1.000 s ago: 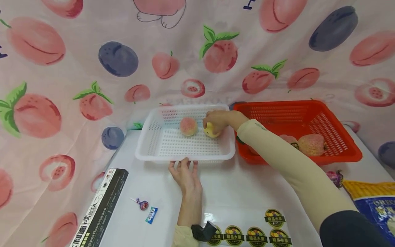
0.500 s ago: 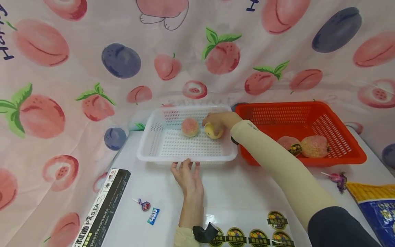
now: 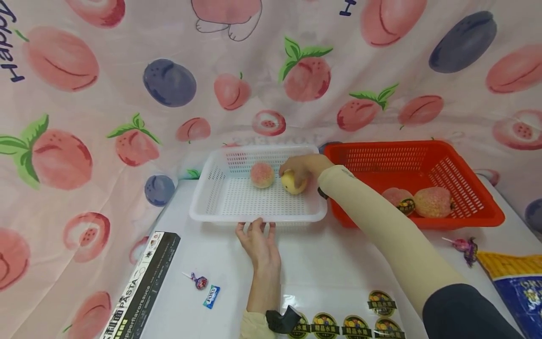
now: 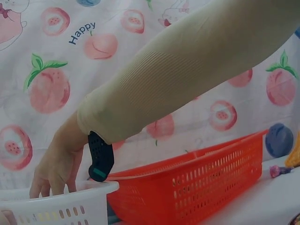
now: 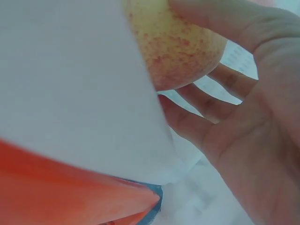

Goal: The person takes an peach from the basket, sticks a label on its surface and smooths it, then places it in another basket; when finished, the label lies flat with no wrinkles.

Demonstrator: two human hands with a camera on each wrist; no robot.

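Observation:
A yellow apple with red speckles [image 3: 292, 184] is in the right part of the white plastic basket [image 3: 199, 202]. My right hand [image 3: 306, 168] holds it from above, thumb on its near side and fingers behind, as the right wrist view shows of the apple [image 5: 183, 51] and the hand [image 5: 234, 112]. To its left in the basket lies a pink-and-yellow peach [image 3: 262, 175], untouched. At the front rim, my left hand [image 3: 260, 245] stands palm up, its loosely bent fingertips touching the rim. Basket parts hide the fingertips.
On the right a red basket [image 3: 474, 188] holds a peach [image 3: 395, 195] with a dark gold sticker and a pomegranate-like fruit [image 3: 434, 201]. Lollipops, a candy [image 3: 211, 297], a pasta box [image 3: 144, 287], a sticker sheet [image 3: 334, 296] and a blue-and-yellow bag [image 3: 516, 282] lie around the table.
The apple has turned slightly under my right hand, its dark spot shifting a little downward. The right wrist has come slightly left over the basket. My left hand stays at the rim.

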